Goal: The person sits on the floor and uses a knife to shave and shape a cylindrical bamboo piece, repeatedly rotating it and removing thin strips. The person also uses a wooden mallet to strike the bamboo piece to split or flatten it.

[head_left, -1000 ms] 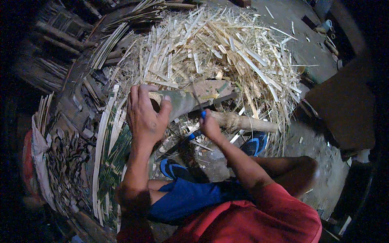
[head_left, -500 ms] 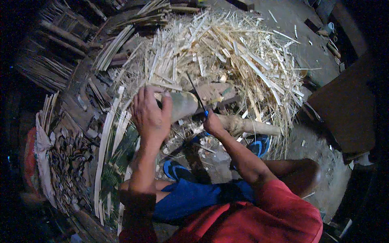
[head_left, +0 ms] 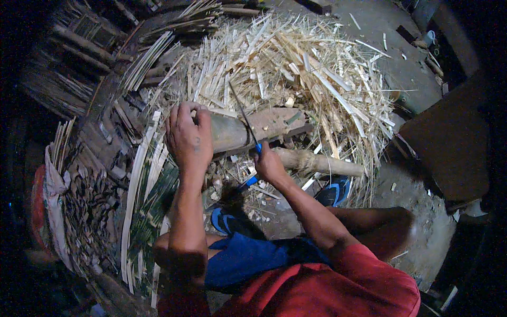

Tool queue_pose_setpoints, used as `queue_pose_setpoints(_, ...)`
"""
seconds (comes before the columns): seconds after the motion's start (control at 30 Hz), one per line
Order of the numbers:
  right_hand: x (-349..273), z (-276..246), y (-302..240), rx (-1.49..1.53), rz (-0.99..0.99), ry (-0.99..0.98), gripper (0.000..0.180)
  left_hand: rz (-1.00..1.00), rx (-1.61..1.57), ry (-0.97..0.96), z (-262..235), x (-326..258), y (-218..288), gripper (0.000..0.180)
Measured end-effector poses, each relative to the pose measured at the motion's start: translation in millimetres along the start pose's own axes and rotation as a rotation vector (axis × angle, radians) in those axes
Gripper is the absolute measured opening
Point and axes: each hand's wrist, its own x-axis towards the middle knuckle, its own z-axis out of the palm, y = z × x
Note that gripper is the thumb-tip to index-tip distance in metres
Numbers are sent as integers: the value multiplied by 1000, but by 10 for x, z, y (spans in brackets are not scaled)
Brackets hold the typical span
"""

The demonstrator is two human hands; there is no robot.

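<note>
A short, thick section of green bamboo (head_left: 229,133) lies across a wooden block (head_left: 274,120). My left hand (head_left: 187,138) is closed over its left end, fingers curled round the far side. In my right hand (head_left: 270,165) is a knife (head_left: 243,113), its thin dark blade slanting away to the far left by the bamboo's right end. Whether the edge touches the bamboo, I cannot tell. The blue handle shows on both sides of my right fist, its butt pointing back toward my knees.
Beyond the block rises a heap of pale shavings and strips (head_left: 311,68). A round log (head_left: 322,161) lies right of my right hand. Green-skinned strips (head_left: 158,195) lie left of my left forearm, beside a sack of dark chips (head_left: 95,211). A brown panel (head_left: 443,142) stands at right.
The knife and my right hand have shifted left and slightly nearer the bamboo's end. My left hand and the bamboo have moved a little left.
</note>
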Motion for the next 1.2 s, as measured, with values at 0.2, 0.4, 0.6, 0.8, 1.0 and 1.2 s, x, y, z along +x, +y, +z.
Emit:
queue_pose_setpoints(0.2, -160, 71, 30, 60, -142, 22, 35, 36, -53, 41, 27, -70, -48, 22)
queue_pose_setpoints(0.4, 327, 580, 985, 99, 79, 48, 30, -56, -131, -3, -51, -55, -55, 25)
queue_pose_setpoints(0.6, -39, 529, 956, 83, 207, -11, 35, 366, -125, -388, -388, -134, -106, 56)
queue_pose_setpoints(0.8, -305, -91, -74, 53, -96, -50, 36, 279, -118, -181, -307, -303, -229, 53)
queue_pose_setpoints(1.0, -137, 108, 213, -16, -5, -99, 37, 300, -197, -105, -243, -411, -285, 50)
queue_pose_setpoints(1.2, 55, 58, 332, -71, -57, -143, 42, 135, -147, -46, -237, -490, -243, 49)
